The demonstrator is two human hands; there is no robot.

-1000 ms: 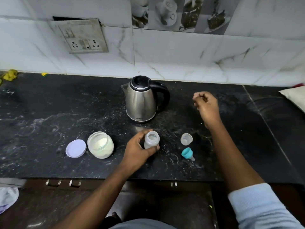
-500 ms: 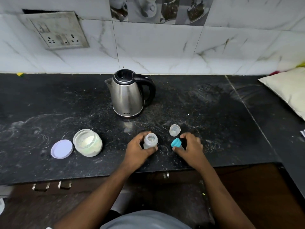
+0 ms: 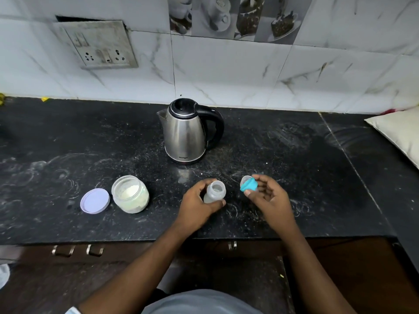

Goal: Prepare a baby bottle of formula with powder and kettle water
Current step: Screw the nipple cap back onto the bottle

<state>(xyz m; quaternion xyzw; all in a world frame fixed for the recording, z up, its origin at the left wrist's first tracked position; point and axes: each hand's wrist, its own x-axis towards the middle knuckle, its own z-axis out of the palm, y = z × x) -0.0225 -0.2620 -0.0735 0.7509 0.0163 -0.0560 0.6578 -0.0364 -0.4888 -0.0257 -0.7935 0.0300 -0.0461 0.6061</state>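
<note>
A small clear baby bottle (image 3: 215, 191) stands uncapped on the black counter, with my left hand (image 3: 197, 206) wrapped around it. Just right of it, my right hand (image 3: 268, 197) holds the teal nipple ring (image 3: 249, 185) a little above the counter. A clear bottle cap (image 3: 244, 179) sits directly behind the ring, partly hidden. The steel kettle (image 3: 186, 133) with a black handle and lid stands behind the bottle. To the left, an open glass jar of pale formula powder (image 3: 130, 193) stands beside its lilac lid (image 3: 95, 201).
The black stone counter (image 3: 294, 155) is dusty, with its front edge just below my wrists. A marble-tiled wall with a socket panel (image 3: 99, 45) rises behind. A cream cushion (image 3: 399, 130) lies at the far right. Drawer handles (image 3: 77, 250) show under the counter edge.
My right hand came down from near the kettle, took hold of the teal nipple ring and lifted it off the counter. My left hand stayed on the bottle.
</note>
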